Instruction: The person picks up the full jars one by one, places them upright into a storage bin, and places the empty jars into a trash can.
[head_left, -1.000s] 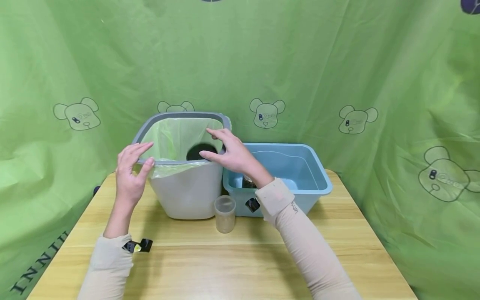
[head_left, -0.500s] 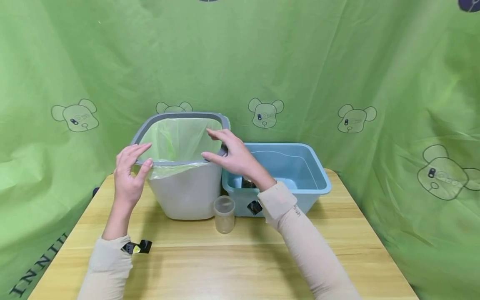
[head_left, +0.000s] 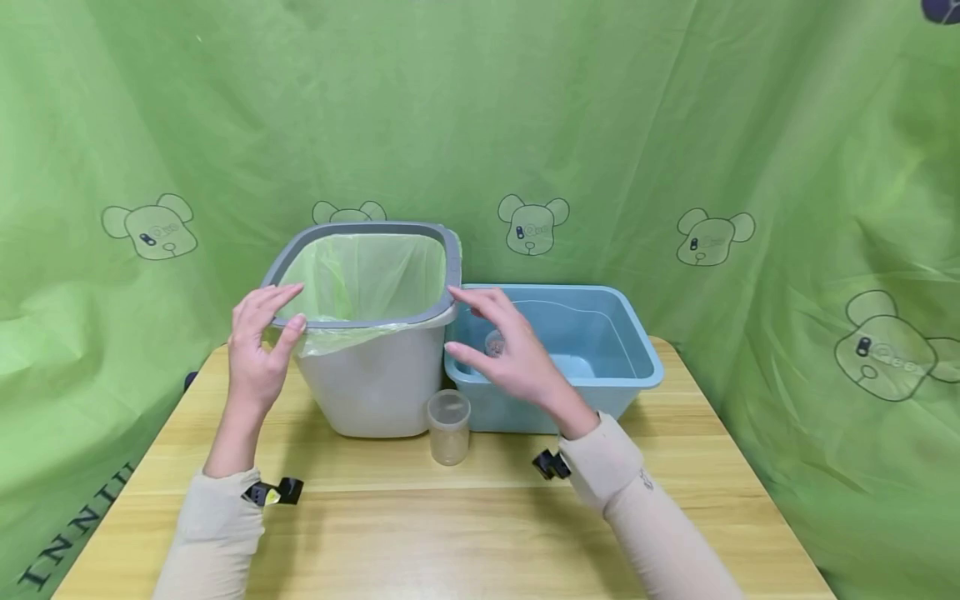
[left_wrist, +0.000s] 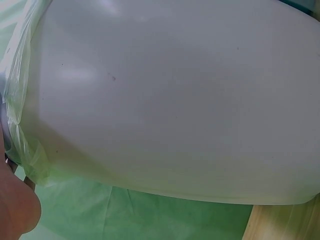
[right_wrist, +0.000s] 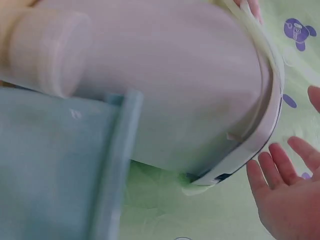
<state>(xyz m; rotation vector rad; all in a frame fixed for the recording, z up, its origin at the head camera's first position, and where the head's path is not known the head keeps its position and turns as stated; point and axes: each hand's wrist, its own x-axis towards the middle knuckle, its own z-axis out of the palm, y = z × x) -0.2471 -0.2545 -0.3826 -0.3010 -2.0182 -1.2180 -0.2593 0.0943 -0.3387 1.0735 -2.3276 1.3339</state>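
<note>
A light grey trash can (head_left: 367,383) with a darker grey rim stands at the left, lined with a thin green bag (head_left: 375,271). My left hand (head_left: 258,350) holds its front left corner, fingers over the rim and thumb in front. My right hand (head_left: 513,350) is in the air over the left part of a blue plastic bin (head_left: 622,350), fingers spread and nothing in them. Past its fingers, a small clear item with reddish bits (head_left: 495,343) shows inside the bin. The bottom of the trash can is hidden.
A clear plastic cup (head_left: 449,429) stands upright on the wooden table (head_left: 390,533), in front of where the trash can and blue bin meet. A green curtain (head_left: 600,125) with bear heads hangs behind and on both sides.
A dark round thing below my right hand at the trash can's opening dropped out of sight inside. My right hand then moved right and toward me, over the blue bin. The left hand stays.
</note>
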